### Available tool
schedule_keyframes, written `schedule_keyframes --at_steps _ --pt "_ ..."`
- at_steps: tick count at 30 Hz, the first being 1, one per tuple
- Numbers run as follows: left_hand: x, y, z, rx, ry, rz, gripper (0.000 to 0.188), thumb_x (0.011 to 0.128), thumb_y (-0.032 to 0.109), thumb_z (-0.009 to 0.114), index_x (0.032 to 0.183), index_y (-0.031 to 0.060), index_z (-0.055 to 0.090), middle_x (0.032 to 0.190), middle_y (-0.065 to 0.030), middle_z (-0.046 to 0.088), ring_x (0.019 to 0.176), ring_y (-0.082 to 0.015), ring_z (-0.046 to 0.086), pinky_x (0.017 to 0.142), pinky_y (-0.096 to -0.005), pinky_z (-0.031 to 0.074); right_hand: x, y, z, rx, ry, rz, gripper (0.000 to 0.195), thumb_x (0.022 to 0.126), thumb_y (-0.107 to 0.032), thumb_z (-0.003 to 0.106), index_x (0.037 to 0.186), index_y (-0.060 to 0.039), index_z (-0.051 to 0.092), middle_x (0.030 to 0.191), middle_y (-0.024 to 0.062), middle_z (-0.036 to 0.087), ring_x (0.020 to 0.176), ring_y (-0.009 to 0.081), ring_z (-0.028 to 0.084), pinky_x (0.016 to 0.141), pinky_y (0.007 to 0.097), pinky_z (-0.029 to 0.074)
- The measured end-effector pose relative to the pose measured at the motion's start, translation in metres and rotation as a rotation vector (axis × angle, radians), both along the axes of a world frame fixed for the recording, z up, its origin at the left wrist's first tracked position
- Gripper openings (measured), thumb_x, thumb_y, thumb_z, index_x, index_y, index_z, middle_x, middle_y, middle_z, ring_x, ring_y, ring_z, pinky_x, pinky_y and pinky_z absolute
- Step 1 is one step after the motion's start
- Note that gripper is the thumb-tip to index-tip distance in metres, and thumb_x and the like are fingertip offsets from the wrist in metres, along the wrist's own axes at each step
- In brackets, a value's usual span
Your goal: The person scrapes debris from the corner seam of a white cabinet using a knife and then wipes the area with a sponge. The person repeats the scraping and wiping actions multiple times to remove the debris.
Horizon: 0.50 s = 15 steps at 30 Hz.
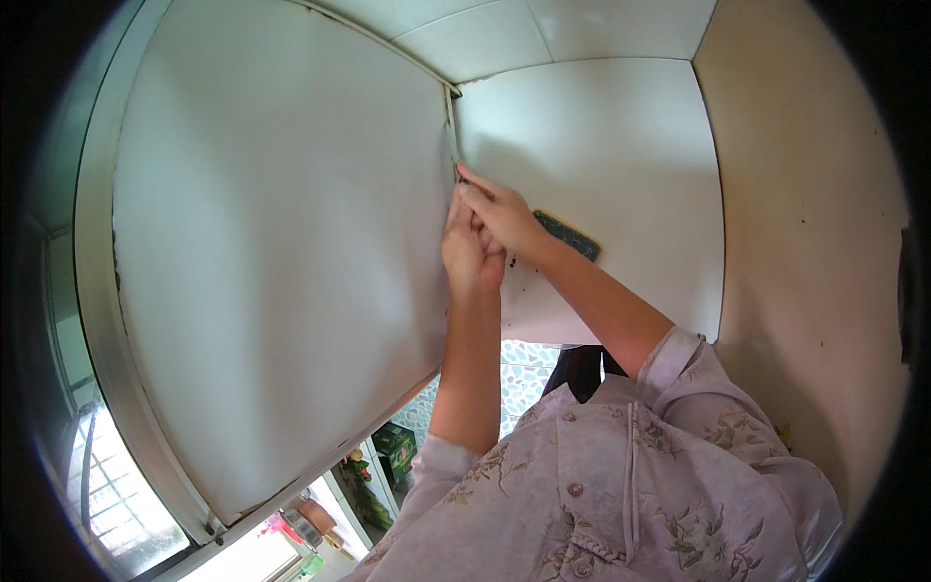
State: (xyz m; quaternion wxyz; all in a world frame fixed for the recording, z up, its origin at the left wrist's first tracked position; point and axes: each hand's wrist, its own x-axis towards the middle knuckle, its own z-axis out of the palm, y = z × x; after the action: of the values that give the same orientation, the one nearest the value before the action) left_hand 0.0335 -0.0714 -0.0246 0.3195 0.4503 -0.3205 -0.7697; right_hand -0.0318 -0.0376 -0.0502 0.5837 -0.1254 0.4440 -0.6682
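Observation:
Both my hands meet at the gap between a large white panel (pixel 291 218) on the left and a white board (pixel 625 145) on the right. My left hand (pixel 469 244) is raised against the panel's edge, its fingers pointing up the gap. Over it lies my right hand (pixel 509 218), fingertips at the same seam. Whether either hand pinches something small there cannot be made out. A narrow pale strip (pixel 451 127) runs from the fingertips up to the corner. Just past my right wrist, a dark patterned sponge or pad (pixel 571 236) with a yellowish rim lies on the board.
Small dark specks (pixel 513 262) dot the board below my hands. A beige wall (pixel 793 218) bounds the right side and pale tiles (pixel 473 40) the top. A metal frame (pixel 109 327) edges the left panel. Below are patterned floor tiles (pixel 527 371) and a green box (pixel 394 447).

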Motion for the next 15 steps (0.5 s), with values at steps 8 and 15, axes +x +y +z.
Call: schedule_keyframes --at_steps 8,15 --pt "-0.013 -0.010 0.002 -0.112 -0.036 -0.050 0.029 0.098 0.018 0.036 0.119 0.0028 0.046 0.080 -0.0034 0.056 0.053 -0.0053 0.046 0.041 -0.0196 0.033 -0.012 -0.018 -0.015 -0.122 0.133 -0.055 0.046 0.093 -0.025 0.046 0.137 -0.0132 0.039 0.087 0.0055 0.059 0.074 0.0082 0.052 0.069 0.0212 0.045" --pt "-0.016 -0.012 0.002 -0.094 -0.144 0.022 0.031 0.097 0.016 0.037 0.123 0.0027 0.044 0.076 -0.0016 0.053 0.049 -0.0031 0.041 0.038 -0.0187 0.028 -0.006 -0.026 -0.025 -0.121 0.110 -0.024 0.047 0.093 -0.026 0.045 0.137 -0.0082 0.039 0.099 0.0062 0.059 0.085 0.0095 0.054 0.078 0.0226 0.044"
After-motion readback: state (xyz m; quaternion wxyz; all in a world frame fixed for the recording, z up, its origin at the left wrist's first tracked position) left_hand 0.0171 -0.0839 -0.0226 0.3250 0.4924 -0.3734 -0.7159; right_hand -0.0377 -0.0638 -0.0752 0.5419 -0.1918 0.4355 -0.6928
